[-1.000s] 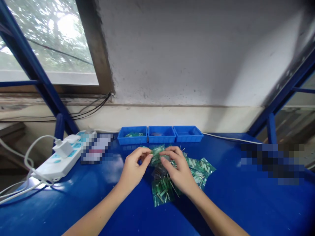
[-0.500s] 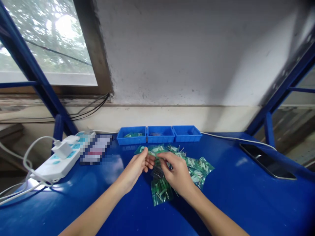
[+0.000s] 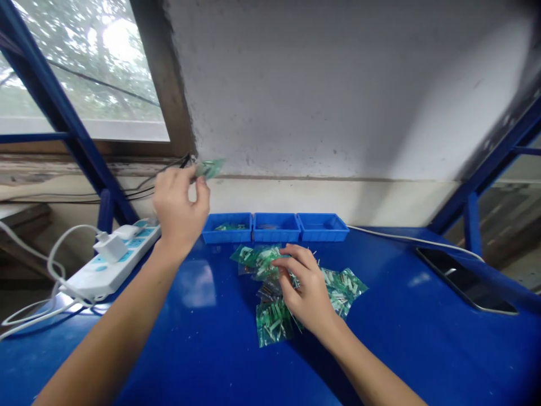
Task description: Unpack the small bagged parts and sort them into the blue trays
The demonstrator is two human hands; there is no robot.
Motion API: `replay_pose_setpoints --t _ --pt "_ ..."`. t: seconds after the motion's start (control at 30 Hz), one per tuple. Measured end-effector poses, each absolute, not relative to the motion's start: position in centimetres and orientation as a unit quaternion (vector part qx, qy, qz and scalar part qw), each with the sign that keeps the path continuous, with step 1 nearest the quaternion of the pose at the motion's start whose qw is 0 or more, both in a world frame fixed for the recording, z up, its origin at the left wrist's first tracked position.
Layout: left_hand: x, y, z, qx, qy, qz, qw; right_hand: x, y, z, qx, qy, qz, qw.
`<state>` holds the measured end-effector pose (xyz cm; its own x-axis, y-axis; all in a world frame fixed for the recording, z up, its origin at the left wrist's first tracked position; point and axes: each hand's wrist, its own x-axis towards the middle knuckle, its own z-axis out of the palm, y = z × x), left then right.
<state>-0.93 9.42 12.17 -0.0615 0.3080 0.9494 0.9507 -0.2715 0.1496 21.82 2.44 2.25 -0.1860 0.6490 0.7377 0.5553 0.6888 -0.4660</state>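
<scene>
My left hand (image 3: 180,206) is raised above the table, pinching a small green packet (image 3: 210,167) between thumb and fingers. A pile of green packets of small parts (image 3: 296,287) lies on the blue table (image 3: 380,338). On that pile rests my right hand (image 3: 305,290), fingers curled on a packet near its top. Three blue bins (image 3: 274,226) stand in a row behind the pile; the left bin (image 3: 228,228) holds a few green packets.
A white power strip (image 3: 110,265) with a plugged charger and white cables lies at the left. A dark phone (image 3: 467,280) lies at the right beside a white cable. Blue frame posts rise at both sides; a wall and window stand behind.
My left hand has lifted up and to the left from the pile with a green packet. My right hand stays on the pile.
</scene>
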Motion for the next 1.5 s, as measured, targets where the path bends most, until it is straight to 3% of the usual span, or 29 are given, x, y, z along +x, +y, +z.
replay_pose_setpoints --t 0.17,0.27,0.47,0.6,0.7,0.8,0.93,1.0,1.07,1.17,1.3,1.4,1.5 --pt "-0.2 9.5 4.6 -0.749 -0.588 -0.244 0.182 21.9 2.7 2.2 -0.431 -0.767 0.071 0.47" --pt "0.3 8.6 -0.3 -0.734 -0.65 -0.188 0.069 21.9 2.8 2.2 -0.45 -0.77 0.088 0.444" --pt "0.4 8.3 -2.4 -0.685 -0.656 -0.307 -0.075 21.2 2.5 1.8 -0.437 -0.788 0.1 0.422" --pt "0.3 8.4 -1.8 -0.676 -0.632 -0.363 -0.107 20.9 2.5 1.7 -0.435 -0.795 0.11 0.408" --pt "0.6 7.5 -0.6 -0.665 -0.601 -0.433 -0.094 21.0 2.7 1.8 -0.445 -0.789 0.151 0.396" --pt "1.4 5.5 0.9 -0.703 -0.495 -0.51 -0.032 20.8 2.9 1.9 -0.454 -0.74 0.275 0.413" --pt "3.2 2.8 1.7 -0.808 -0.335 -0.484 0.033 20.2 3.0 1.8 -0.463 -0.608 0.446 0.465" --pt "4.0 2.2 1.6 -0.842 -0.302 -0.446 0.013 20.2 2.9 1.9 -0.47 -0.589 0.424 0.502" --pt "4.5 2.2 1.3 -0.848 -0.322 -0.418 -0.046 20.4 2.8 2.1 -0.477 -0.614 0.327 0.536" --pt "4.6 2.7 1.1 -0.789 -0.396 -0.417 -0.218 20.7 2.5 2.4 -0.445 -0.687 0.18 0.545" --pt "4.2 3.5 0.9 -0.633 -0.414 -0.48 -0.444 20.5 2.4 1.4 -0.366 -0.767 0.11 0.516" --pt "4.0 3.8 0.7 -0.573 -0.415 -0.512 -0.486 20.1 2.6 0.3 -0.358 -0.783 0.088 0.501" --pt "4.1 3.8 0.3 -0.598 -0.428 -0.509 -0.448 19.9 2.7 0.0 -0.383 -0.771 0.123 0.495"
